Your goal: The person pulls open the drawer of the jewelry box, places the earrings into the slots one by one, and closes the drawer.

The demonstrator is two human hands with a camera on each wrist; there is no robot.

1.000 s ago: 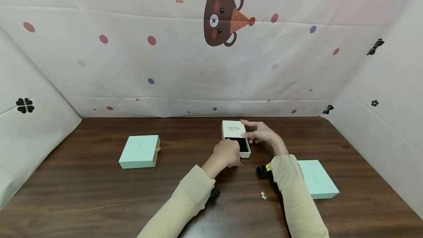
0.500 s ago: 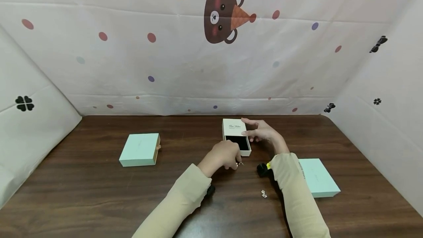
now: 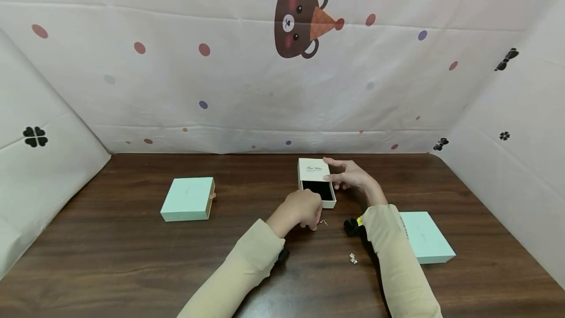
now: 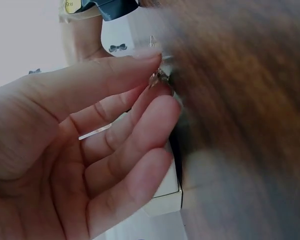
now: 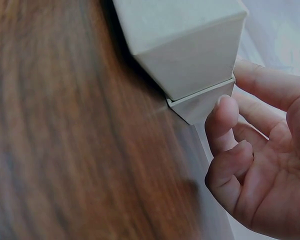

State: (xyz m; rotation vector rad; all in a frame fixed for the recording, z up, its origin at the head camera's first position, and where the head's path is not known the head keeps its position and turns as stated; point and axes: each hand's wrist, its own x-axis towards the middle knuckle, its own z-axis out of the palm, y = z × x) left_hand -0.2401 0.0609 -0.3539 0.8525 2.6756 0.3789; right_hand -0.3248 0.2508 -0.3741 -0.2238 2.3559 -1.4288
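Observation:
My left hand [image 3: 301, 208] hovers low, just in front of a small white drawer box [image 3: 313, 170]. In the left wrist view, thumb and index finger pinch a small shiny piece of jewellery [image 4: 157, 78] with a thin metal pin, like a stud earring; part of it is hidden by the fingertips. The box's drawer [image 3: 328, 204] is slid partly out toward me, showing a black lining. My right hand [image 3: 350, 176] holds the box's sleeve at its right side, thumb near the front edge and index finger at the back corner.
Another small sparkly jewellery piece [image 3: 353, 258] lies on the brown table [image 3: 110, 259]. A mint-green box [image 3: 187, 199] with a ribbon tab stands at left. A second mint box [image 3: 425, 237] sits at right, partly behind my right sleeve [image 3: 397, 254]. Patterned cloth [image 3: 247, 77] hangs behind.
My left hand has drawn slightly down toward me from the drawer, baring more of its black lining; its fingers have turned a little. My right hand stays at the box.

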